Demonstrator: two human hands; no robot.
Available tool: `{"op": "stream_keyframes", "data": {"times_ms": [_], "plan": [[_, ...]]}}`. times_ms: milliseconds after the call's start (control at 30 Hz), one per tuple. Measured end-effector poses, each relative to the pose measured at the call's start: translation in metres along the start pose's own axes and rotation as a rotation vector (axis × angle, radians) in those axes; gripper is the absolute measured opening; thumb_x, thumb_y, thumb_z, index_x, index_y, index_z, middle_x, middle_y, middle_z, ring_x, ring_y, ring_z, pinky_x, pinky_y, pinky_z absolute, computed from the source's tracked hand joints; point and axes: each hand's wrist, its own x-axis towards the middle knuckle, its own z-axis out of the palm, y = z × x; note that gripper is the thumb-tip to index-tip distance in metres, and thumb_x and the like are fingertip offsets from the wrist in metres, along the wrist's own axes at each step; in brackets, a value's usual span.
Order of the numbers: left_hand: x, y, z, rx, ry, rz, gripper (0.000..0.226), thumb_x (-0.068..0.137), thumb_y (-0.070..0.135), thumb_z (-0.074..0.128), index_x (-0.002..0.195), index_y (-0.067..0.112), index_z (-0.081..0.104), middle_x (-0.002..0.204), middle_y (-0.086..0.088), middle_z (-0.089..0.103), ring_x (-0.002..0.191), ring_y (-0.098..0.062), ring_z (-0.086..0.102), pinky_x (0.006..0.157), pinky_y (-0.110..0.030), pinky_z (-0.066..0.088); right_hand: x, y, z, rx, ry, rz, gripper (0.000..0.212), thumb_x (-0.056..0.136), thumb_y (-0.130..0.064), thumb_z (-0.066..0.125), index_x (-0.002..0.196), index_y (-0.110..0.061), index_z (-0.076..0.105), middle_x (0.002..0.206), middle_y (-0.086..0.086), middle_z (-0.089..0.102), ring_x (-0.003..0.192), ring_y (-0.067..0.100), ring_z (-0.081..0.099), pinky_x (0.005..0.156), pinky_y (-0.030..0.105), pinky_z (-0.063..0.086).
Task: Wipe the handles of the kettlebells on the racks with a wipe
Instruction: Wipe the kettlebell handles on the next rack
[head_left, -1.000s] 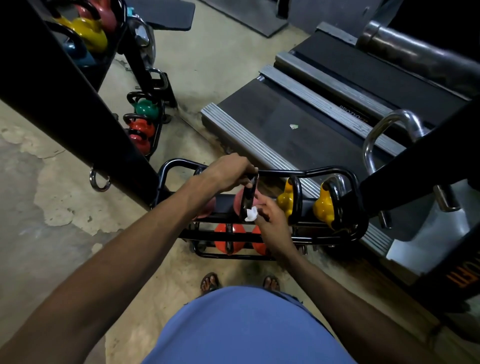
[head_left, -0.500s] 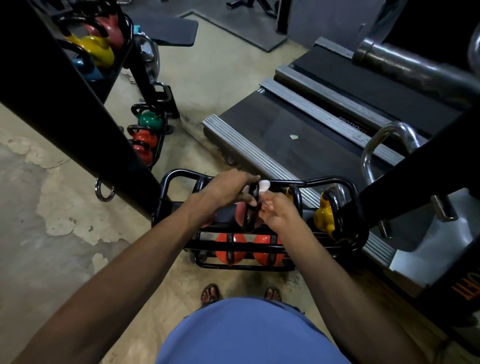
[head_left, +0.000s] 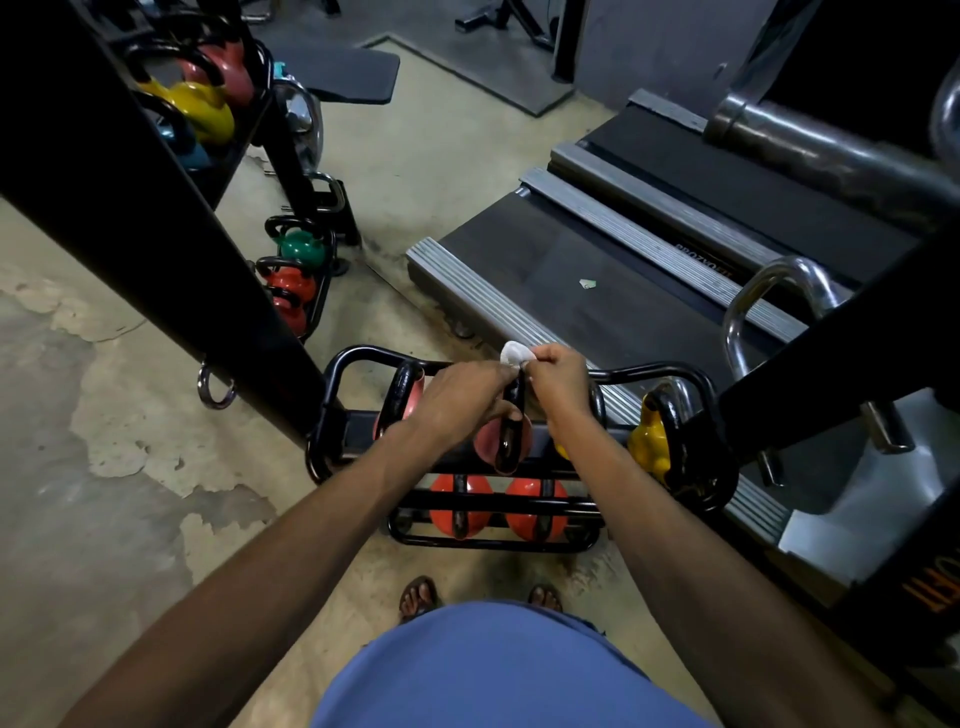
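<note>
A low black rack (head_left: 358, 358) stands on the floor in front of me with kettlebells on two tiers. My left hand (head_left: 462, 397) grips the black handle (head_left: 509, 441) of a pink kettlebell (head_left: 488, 441) in the middle of the upper tier. My right hand (head_left: 558, 379) pinches a small white wipe (head_left: 516, 354) at the top of that same handle. Another pink kettlebell (head_left: 410, 395) sits to the left, a yellow one (head_left: 649, 441) to the right. Two orange kettlebells (head_left: 460, 499) lie on the lower tier.
A thick black post (head_left: 156, 218) slants across the left. A second rack (head_left: 298, 270) with green and red kettlebells stands behind it. A treadmill deck (head_left: 597, 280) lies right behind the rack. Chrome bars (head_left: 769, 291) and a black frame crowd the right. My sandalled feet (head_left: 421, 597) stand on worn concrete.
My right hand with the wipe has travelled from low on the handle up to its top. My left hand has kept hold of the handle. The view has tilted upward slightly.
</note>
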Motion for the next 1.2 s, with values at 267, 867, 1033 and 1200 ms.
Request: {"op": "stream_keyframes", "data": {"times_ms": [267, 867, 1033, 1200], "plan": [[-0.043, 0.031, 0.029, 0.218, 0.195, -0.016, 0.024, 0.079, 0.012, 0.074, 0.103, 0.012, 0.073, 0.116, -0.010, 0.071, 0.102, -0.023, 0.068, 0.097, -0.033, 0.049, 0.011, -0.034, -0.003, -0.775, -0.441, -0.452, 0.017, 0.090, -0.012, 0.061, 0.093, -0.018, 0.077, 0.095, -0.001, 0.075, 0.090, 0.016, 0.065, 0.076, 0.032, 0.049], [-0.086, 0.056, 0.045, 0.174, 0.140, 0.045, 0.065, 0.081, 0.011, 0.068, 0.142, -0.002, 0.051, 0.149, -0.022, 0.047, 0.142, -0.031, 0.041, 0.118, -0.045, 0.034, -0.007, -0.046, -0.011, -1.117, -0.761, -0.794, 0.022, 0.089, -0.005, 0.055, 0.100, -0.013, 0.072, 0.104, 0.001, 0.069, 0.092, 0.017, 0.060, 0.081, 0.031, 0.048], [-0.102, 0.056, 0.046, 0.125, 0.117, 0.091, 0.045, 0.092, 0.022, 0.058, 0.133, 0.005, 0.060, 0.144, -0.014, 0.054, 0.139, -0.026, 0.045, 0.119, -0.042, 0.032, -0.007, -0.036, -0.030, -1.018, -0.723, -0.862, 0.021, 0.090, -0.006, 0.055, 0.100, -0.015, 0.072, 0.104, -0.001, 0.069, 0.095, 0.017, 0.064, 0.084, 0.034, 0.052], [-0.114, 0.056, 0.053, 0.125, 0.098, 0.123, 0.038, 0.091, 0.024, 0.056, 0.124, 0.007, 0.066, 0.134, -0.013, 0.061, 0.130, -0.024, 0.053, 0.121, -0.038, 0.029, -0.031, -0.008, -0.036, -1.131, -0.835, -1.017, 0.028, 0.085, -0.014, 0.053, 0.103, -0.025, 0.072, 0.103, -0.006, 0.069, 0.103, 0.016, 0.061, 0.098, 0.042, 0.051]]}}
